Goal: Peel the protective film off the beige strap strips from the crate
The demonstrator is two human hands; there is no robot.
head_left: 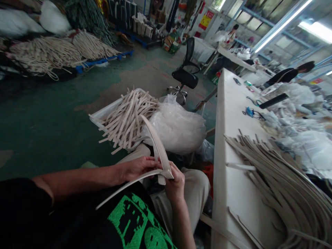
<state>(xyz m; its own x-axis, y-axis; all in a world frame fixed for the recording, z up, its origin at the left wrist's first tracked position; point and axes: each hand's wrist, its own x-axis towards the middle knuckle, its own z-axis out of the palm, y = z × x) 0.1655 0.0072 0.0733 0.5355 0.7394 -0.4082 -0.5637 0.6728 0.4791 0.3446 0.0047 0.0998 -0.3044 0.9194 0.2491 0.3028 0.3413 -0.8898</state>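
Over my lap, my left hand and my right hand both grip a long cream strap that is folded into a V. One limb rises toward the white tray; the other runs down across my black shirt. My left fingers pinch the strap just left of the fold, and my right hand is wrapped round the fold itself. A white tray piled with several short cream straps sits just beyond my knees.
A bunched clear plastic bag lies beside the tray. A long white table on my right carries a heap of long straps and plastic bags. A black office chair stands on the green floor. Other people sit at the far right.
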